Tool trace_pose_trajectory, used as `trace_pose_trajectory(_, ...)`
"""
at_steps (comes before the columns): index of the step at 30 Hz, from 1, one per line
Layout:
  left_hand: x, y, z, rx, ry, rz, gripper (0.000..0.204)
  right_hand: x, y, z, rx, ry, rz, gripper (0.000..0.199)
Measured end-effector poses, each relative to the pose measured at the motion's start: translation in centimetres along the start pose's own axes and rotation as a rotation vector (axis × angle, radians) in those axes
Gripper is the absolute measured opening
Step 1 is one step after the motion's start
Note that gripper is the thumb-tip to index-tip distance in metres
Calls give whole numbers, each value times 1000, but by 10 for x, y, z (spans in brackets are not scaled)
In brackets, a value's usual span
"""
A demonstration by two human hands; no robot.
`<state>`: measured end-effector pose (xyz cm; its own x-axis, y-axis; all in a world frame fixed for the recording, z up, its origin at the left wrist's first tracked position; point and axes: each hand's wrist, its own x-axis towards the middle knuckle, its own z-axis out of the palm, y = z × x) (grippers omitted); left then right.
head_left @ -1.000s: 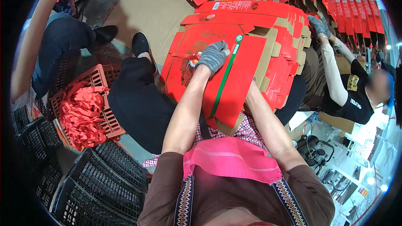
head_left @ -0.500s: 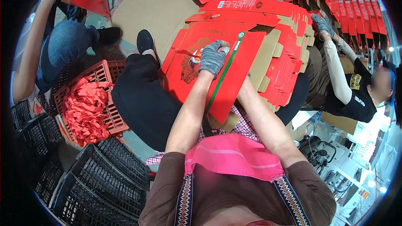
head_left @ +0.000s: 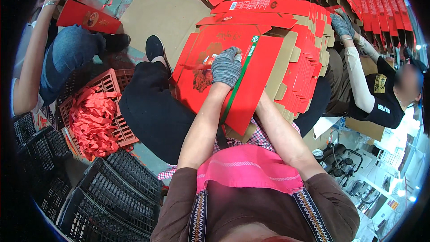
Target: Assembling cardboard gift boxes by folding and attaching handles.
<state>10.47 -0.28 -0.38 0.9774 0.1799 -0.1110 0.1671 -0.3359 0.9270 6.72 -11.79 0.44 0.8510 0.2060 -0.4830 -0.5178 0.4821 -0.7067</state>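
Note:
A red printed carton (head_left: 254, 89) with a green stripe lies across my lap, on or against a stack of flat cartons. My left hand (head_left: 226, 68), in a grey knitted glove, is closed on top of it beside the stripe. A thin red ribbon (head_left: 193, 66) trails from the left side of that fist, over the dark printed picture. The fingers cover the gripped part. My right forearm (head_left: 278, 127) goes under the raised red panel, which hides my right hand and its fingers.
Stacked flat red cartons (head_left: 301, 74) stand on the right, before a co-worker's gloved hand (head_left: 342, 24). An orange crate (head_left: 127, 130) holds red ribbons (head_left: 93, 121); black crates (head_left: 121, 188) stand at lower left. Another person handles a red carton (head_left: 87, 17) at upper left.
My left hand has shifted slightly down, and the ribbon's loose end has dropped with it. The raised panel tilts a little differently. At upper left, the other person's red carton has turned.

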Motion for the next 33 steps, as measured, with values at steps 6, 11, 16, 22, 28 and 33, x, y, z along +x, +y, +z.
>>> trace_pose_trajectory(6,-2,2,-3,46,26,40,17,-1,-1,-6,-3,-1,14,27)
trace_pose_trajectory(11,-4,-1,1,122,27,85,17,3,-1,-10,-1,2,14,27)
trace_pose_trajectory(16,-3,-2,1,58,61,69,18,18,-9,-15,-6,-4,21,28)
trace_pose_trajectory(22,-3,10,-15,320,-12,1,17,13,-5,-18,-9,-7,26,28)
trace_pose_trajectory(28,-13,12,-15,564,-24,20,19,7,0,-15,-1,-37,1,28)
trace_pose_trajectory(33,-11,9,-16,584,-57,49,20,16,-4,-16,4,-41,-11,29)
